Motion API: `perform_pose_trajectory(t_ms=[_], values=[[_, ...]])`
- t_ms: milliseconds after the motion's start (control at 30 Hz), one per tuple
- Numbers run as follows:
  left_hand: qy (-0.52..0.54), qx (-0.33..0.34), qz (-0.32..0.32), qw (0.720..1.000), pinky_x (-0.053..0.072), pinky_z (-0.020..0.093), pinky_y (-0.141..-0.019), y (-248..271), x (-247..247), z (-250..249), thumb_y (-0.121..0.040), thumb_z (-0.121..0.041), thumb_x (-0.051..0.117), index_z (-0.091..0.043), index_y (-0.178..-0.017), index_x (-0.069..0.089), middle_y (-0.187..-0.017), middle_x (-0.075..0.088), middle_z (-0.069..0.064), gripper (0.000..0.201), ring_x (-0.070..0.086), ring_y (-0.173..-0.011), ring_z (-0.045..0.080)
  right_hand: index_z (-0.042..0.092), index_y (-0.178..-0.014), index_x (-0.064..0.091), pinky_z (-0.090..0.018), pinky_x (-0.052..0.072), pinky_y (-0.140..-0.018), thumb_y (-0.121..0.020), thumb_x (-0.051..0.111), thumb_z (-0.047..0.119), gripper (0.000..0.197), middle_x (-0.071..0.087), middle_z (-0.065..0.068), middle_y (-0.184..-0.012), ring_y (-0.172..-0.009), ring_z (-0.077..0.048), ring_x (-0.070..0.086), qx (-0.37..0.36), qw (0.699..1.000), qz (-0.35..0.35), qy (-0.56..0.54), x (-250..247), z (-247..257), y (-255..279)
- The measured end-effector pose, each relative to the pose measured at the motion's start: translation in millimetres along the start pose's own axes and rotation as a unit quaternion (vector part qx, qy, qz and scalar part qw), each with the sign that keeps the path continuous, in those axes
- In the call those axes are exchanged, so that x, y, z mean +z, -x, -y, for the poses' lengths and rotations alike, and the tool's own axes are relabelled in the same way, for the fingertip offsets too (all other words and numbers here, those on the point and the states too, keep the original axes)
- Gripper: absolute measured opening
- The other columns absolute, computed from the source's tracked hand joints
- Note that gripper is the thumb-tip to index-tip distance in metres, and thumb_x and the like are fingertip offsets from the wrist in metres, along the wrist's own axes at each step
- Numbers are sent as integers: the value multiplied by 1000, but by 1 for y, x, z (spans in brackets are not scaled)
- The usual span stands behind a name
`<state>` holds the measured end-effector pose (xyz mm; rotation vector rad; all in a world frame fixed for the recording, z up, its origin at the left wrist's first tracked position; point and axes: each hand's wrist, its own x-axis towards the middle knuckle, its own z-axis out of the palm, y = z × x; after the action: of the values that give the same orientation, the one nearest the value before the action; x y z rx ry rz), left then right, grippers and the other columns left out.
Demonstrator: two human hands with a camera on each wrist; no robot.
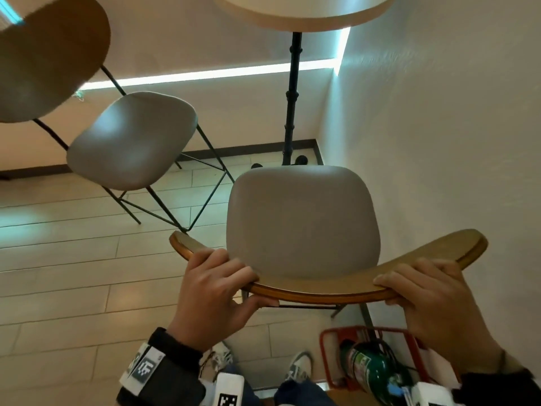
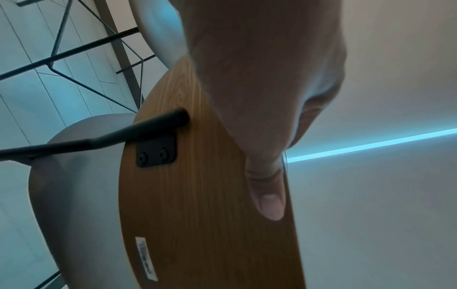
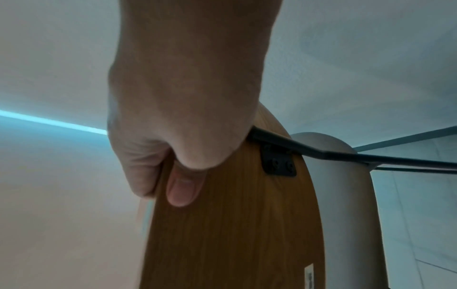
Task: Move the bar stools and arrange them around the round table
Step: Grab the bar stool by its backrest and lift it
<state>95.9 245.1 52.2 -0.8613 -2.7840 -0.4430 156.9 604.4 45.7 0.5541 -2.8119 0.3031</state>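
A bar stool with a grey padded seat (image 1: 303, 221) and a curved wooden backrest (image 1: 319, 290) stands right in front of me. My left hand (image 1: 222, 285) grips the backrest's left part, fingers over the top edge and thumb (image 2: 268, 197) on its rear face. On the right part, my right hand (image 1: 424, 291) grips the same backrest (image 3: 230, 234), thumb (image 3: 184, 189) behind. The round table (image 1: 304, 13) on its black post (image 1: 292, 95) stands just beyond the stool. A second stool (image 1: 131, 142) with a wooden backrest (image 1: 49, 54) is at the left.
A white wall (image 1: 439, 127) runs close along the right side of the held stool. A red wire rack (image 1: 330, 347) with a green cylinder (image 1: 371, 373) sits on the floor by my right foot. Pale plank floor (image 1: 58, 273) lies open to the left.
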Motion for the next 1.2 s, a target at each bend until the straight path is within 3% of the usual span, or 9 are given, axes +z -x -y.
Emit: perform_pose_trajectory(t_ms=[167,267,400,567,667,800,900,1033,1200], values=[[-15,-21,2,1000,35,36,-80,-24,6,-1,-85,-74,51,-30,-77,70,-71,68,-15,49,57,-73,15,19,-92,74,-35,28,-82,-87,53,26,22,74,3,-87,-90,-22,58,-8,1000,-10,-1,4,-22,-17],[-22,-27,-2,999,35,35,-80,-37,10,4,-83,-74,55,-30,-75,69,-70,66,-16,47,54,-72,14,23,-94,68,-35,30,-80,-88,53,28,17,73,4,-86,-81,-27,66,-11,1000,-12,-8,6,-31,-30],[-29,-32,-19,999,28,30,-81,-53,18,5,-83,-72,57,-30,-74,68,-69,65,-15,44,53,-72,14,20,-90,72,-36,31,-77,-89,51,29,23,73,4,-83,-77,-27,67,-12,1000,-11,-13,9,-49,-43],[-21,-40,-38,998,29,31,-80,-77,22,5,-88,-74,40,-29,-71,65,-67,64,-15,55,50,-70,13,22,-89,71,-35,27,-76,-88,53,24,18,68,7,-80,-73,-23,61,-19,1000,-12,-3,11,-72,-65],[-22,-50,-30,998,36,36,-81,-91,22,9,-86,-74,46,-29,-71,64,-68,64,-15,51,51,-72,13,24,-89,70,-35,25,-77,-84,59,17,13,66,9,-80,-74,-22,58,-14,1000,-7,2,13,-81,-78],[-22,-52,-34,998,30,31,-80,-104,24,15,-83,-70,55,-29,-72,65,-69,65,-14,44,50,-72,11,26,-88,66,-35,25,-76,-81,62,9,19,60,11,-79,-75,-20,52,-8,1000,-2,6,14,-87,-91],[-24,-55,-40,997,31,31,-82,-103,26,16,-84,-72,49,-29,-72,64,-70,65,-14,48,50,-73,12,26,-89,64,-35,25,-75,-81,62,4,23,59,11,-80,-75,-19,51,-7,1000,-1,11,15,-86,-93],[-29,-72,-40,996,31,33,-84,-98,27,12,-84,-78,38,-29,-72,63,-70,62,-14,56,48,-75,13,25,-89,62,-35,27,-75,-86,51,12,17,59,9,-81,-76,-21,51,-5,1000,-2,5,12,-79,-89],[-47,-76,-40,995,34,35,-87,-97,29,9,-83,-73,50,-28,-77,62,-75,62,-12,47,49,-78,14,28,-90,56,-34,29,-77,-91,43,20,16,58,10,-81,-76,-19,50,11,1000,3,-12,11,-76,-87]])
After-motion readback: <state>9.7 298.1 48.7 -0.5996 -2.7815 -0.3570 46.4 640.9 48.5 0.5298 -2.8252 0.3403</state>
